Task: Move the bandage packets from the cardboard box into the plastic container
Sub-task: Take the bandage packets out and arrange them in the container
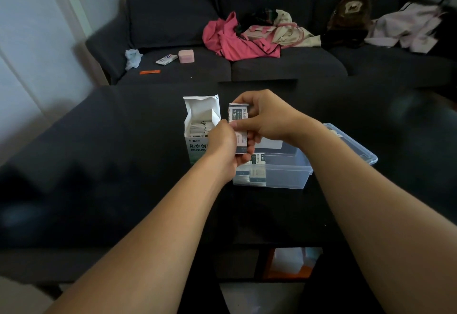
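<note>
An open white cardboard box [197,125] stands on the dark table, with several bandage packets [201,125] inside. To its right sits a clear plastic container [284,172] holding a few packets [257,169] at its left end. Between the two, above the container's left edge, both hands hold a stack of bandage packets [239,116]. My right hand [267,118] grips the stack from the right and top. My left hand [222,148] holds its lower end from the left.
The container's clear lid [351,145] lies behind it to the right. A dark sofa [284,66] behind the table carries pink clothes [235,39], a pink box [186,56] and small items. The table's front edge is near my forearms.
</note>
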A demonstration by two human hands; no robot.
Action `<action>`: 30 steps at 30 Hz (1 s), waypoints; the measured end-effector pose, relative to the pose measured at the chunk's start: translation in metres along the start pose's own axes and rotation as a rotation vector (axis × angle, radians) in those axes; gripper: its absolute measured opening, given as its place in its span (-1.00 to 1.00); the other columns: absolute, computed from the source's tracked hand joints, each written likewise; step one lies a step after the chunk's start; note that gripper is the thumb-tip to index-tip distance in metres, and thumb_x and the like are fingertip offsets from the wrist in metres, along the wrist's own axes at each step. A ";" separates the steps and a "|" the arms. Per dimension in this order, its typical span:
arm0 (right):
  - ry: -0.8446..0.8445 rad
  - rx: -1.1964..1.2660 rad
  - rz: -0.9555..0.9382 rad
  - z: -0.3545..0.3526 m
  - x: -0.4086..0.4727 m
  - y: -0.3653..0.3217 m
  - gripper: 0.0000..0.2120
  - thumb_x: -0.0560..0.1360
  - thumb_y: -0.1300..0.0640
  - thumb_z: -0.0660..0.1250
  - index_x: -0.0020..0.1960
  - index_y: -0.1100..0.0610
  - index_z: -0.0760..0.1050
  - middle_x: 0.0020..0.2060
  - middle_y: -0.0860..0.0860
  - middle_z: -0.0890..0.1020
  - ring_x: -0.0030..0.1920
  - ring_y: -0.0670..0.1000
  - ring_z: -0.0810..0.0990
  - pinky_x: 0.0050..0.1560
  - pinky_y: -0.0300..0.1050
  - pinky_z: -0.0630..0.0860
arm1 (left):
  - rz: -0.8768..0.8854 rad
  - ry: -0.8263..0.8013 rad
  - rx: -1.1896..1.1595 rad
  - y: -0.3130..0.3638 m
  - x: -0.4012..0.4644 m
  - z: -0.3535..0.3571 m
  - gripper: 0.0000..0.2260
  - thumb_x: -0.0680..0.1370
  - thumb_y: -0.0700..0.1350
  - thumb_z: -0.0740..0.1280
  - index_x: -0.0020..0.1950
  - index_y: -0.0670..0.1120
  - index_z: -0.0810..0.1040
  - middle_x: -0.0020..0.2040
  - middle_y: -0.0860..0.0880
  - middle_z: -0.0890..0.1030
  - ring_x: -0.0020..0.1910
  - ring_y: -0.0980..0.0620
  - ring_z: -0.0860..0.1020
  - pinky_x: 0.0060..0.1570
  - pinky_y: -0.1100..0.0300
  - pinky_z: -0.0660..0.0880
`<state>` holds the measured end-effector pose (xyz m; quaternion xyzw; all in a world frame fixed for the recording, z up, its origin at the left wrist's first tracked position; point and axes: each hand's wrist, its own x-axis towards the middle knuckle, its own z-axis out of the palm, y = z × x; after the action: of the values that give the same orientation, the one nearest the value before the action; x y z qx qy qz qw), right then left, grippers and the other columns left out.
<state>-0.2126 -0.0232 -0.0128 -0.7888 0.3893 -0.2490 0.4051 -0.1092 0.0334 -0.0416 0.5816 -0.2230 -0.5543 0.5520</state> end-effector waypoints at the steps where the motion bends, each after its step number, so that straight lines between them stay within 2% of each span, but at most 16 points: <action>1: 0.023 -0.004 -0.022 0.000 0.000 0.000 -0.73 0.52 0.25 0.46 0.19 0.25 0.51 -0.27 0.14 0.68 -0.43 -0.09 0.64 -0.44 -0.31 0.51 | -0.023 -0.023 -0.007 0.001 -0.001 0.000 -0.60 0.66 -0.11 0.04 -0.25 -0.15 0.55 -0.47 -0.08 0.57 -0.51 0.02 0.45 -0.60 0.33 0.29; 4: 0.055 0.009 -0.044 0.000 -0.001 0.000 -0.74 0.53 0.27 0.44 0.18 0.27 0.51 -0.21 0.21 0.70 -0.42 -0.08 0.63 -0.46 -0.33 0.49 | -0.068 -0.078 -0.007 0.005 -0.003 -0.003 -0.62 0.63 -0.09 0.07 -0.27 -0.15 0.55 -0.43 -0.08 0.56 -0.53 0.05 0.44 -0.63 0.35 0.24; 7: 0.015 -0.003 -0.020 0.000 -0.002 0.000 -0.76 0.54 0.22 0.44 0.17 0.24 0.51 -0.18 0.20 0.71 -0.37 -0.04 0.63 -0.45 -0.28 0.50 | -0.082 -0.037 -0.041 0.004 -0.002 -0.004 -0.63 0.62 -0.08 0.07 -0.25 -0.14 0.55 -0.42 -0.07 0.52 -0.56 0.07 0.41 -0.64 0.36 0.22; 10: -0.042 -0.009 0.018 -0.001 -0.002 -0.001 -0.79 0.54 0.18 0.44 0.13 0.21 0.52 -0.23 0.11 0.71 -0.37 -0.08 0.64 -0.45 -0.29 0.48 | -0.104 -0.001 -0.100 0.004 -0.005 -0.002 -0.64 0.64 -0.06 0.09 -0.18 -0.13 0.59 -0.40 -0.11 0.61 -0.51 0.02 0.51 -0.61 0.35 0.34; 13: -0.053 0.012 0.030 0.002 -0.002 -0.001 -0.79 0.55 0.23 0.44 0.14 0.25 0.52 -0.24 0.11 0.70 -0.39 -0.12 0.65 -0.46 -0.34 0.46 | -0.108 0.020 -0.143 0.004 -0.006 -0.001 -0.67 0.65 -0.07 0.08 -0.11 -0.12 0.60 -0.43 -0.12 0.64 -0.48 -0.02 0.58 -0.57 0.32 0.44; 15: -0.041 0.029 0.037 0.003 -0.002 -0.001 -0.77 0.54 0.22 0.44 0.16 0.25 0.52 -0.22 0.15 0.71 -0.38 -0.07 0.65 -0.46 -0.31 0.47 | -0.080 0.041 -0.130 0.004 -0.007 0.000 -0.68 0.65 -0.09 0.08 -0.11 -0.11 0.60 -0.43 -0.09 0.62 -0.51 0.00 0.55 -0.58 0.33 0.41; 20: -0.004 0.140 0.101 0.001 -0.003 -0.002 -0.69 0.55 0.15 0.44 0.25 0.15 0.49 -0.19 0.06 0.68 -0.35 -0.11 0.61 -0.45 -0.31 0.47 | -0.044 0.078 -0.109 0.002 -0.005 0.003 -0.67 0.66 -0.07 0.13 -0.20 -0.14 0.56 -0.40 -0.07 0.55 -0.49 0.04 0.45 -0.60 0.34 0.34; 21: 0.031 0.061 0.079 0.002 -0.002 -0.002 -0.68 0.56 0.10 0.43 0.28 0.13 0.49 -0.13 0.03 0.67 -0.31 -0.13 0.60 -0.42 -0.32 0.47 | -0.040 0.079 -0.108 0.001 -0.004 0.003 -0.68 0.65 -0.08 0.13 -0.20 -0.14 0.56 -0.38 -0.08 0.55 -0.47 0.04 0.46 -0.60 0.34 0.33; 23: 0.177 -0.220 -0.028 0.008 0.002 -0.002 -0.61 0.59 -0.06 0.36 0.34 0.08 0.48 0.05 -0.04 0.62 -0.09 -0.14 0.58 -0.19 -0.29 0.51 | -0.022 0.077 -0.103 0.000 -0.002 0.003 -0.71 0.64 -0.11 0.12 -0.16 -0.13 0.56 -0.34 -0.09 0.56 -0.42 0.04 0.48 -0.59 0.31 0.32; 25: 0.344 -0.420 -0.143 0.015 0.006 -0.004 -0.53 0.61 -0.22 0.23 0.36 0.06 0.48 0.18 -0.01 0.59 0.15 -0.02 0.54 0.08 -0.09 0.52 | -0.015 0.073 -0.098 -0.001 -0.001 0.003 -0.71 0.62 -0.14 0.10 -0.16 -0.13 0.56 -0.33 -0.09 0.55 -0.43 0.04 0.47 -0.58 0.29 0.31; 26: 0.352 -0.439 -0.183 0.017 0.009 -0.004 -0.52 0.62 -0.26 0.16 0.30 0.06 0.53 0.17 0.02 0.60 0.17 0.01 0.54 0.11 -0.01 0.52 | -0.011 0.074 -0.095 -0.001 -0.001 0.003 -0.71 0.62 -0.13 0.10 -0.15 -0.12 0.56 -0.32 -0.09 0.55 -0.45 0.04 0.45 -0.58 0.30 0.30; 28: 0.224 -0.435 -0.182 0.022 0.011 -0.005 -0.55 0.64 -0.22 0.10 0.05 0.08 0.59 -0.03 0.03 0.64 -0.01 0.01 0.59 0.00 0.05 0.54 | 0.009 0.077 -0.096 -0.002 -0.002 0.005 -0.72 0.65 -0.03 0.13 -0.10 -0.08 0.58 -0.27 -0.08 0.59 -0.43 0.05 0.46 -0.57 0.30 0.32; 30: 0.138 -0.473 -0.139 0.027 0.013 -0.003 -0.63 0.67 -0.11 0.12 0.03 0.10 0.60 -0.10 0.02 0.65 -0.09 0.03 0.61 -0.03 0.08 0.57 | 0.006 0.091 -0.110 -0.003 -0.002 0.007 -0.71 0.66 0.06 0.17 -0.10 -0.05 0.57 -0.27 -0.05 0.59 -0.40 0.05 0.47 -0.55 0.31 0.33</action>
<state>-0.1848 -0.0205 -0.0246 -0.8677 0.4082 -0.2315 0.1638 -0.1176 0.0336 -0.0420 0.5742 -0.1684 -0.5373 0.5944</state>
